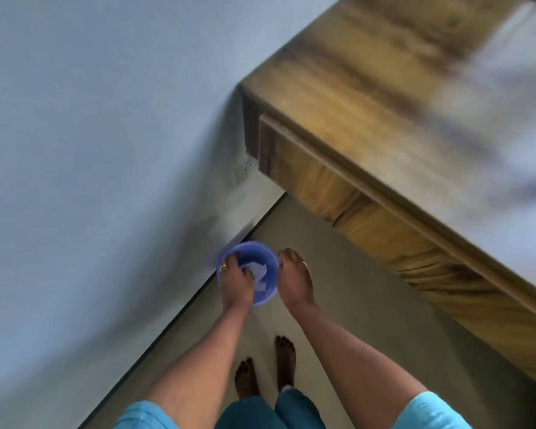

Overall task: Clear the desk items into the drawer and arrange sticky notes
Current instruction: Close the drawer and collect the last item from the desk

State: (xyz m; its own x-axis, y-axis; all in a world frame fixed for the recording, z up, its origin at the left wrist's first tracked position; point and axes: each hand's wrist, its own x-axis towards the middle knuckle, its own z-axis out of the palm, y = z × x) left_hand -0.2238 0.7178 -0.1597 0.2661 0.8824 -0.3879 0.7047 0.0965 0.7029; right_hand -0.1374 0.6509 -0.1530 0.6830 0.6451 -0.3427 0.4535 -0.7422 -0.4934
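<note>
A round blue plastic bowl (268, 267) hangs low over the floor near the wall, with pale crumpled paper pieces (259, 272) inside. My left hand (237, 281) grips the bowl's left rim, fingers curled over the edge into the bowl. My right hand (294, 278) holds the right rim from outside, fingers curled against it. The wooden desk (369, 97) fills the upper right, blurred by motion. Its front panel (316, 178) looks like a shut drawer face. No sticky notes can be told apart in the blur.
A pale blue wall (90, 150) fills the left side and meets the grey floor (353, 289) along a dark skirting line. My bare feet (265, 366) stand on the floor below the bowl. The desk's corner juts out at upper centre.
</note>
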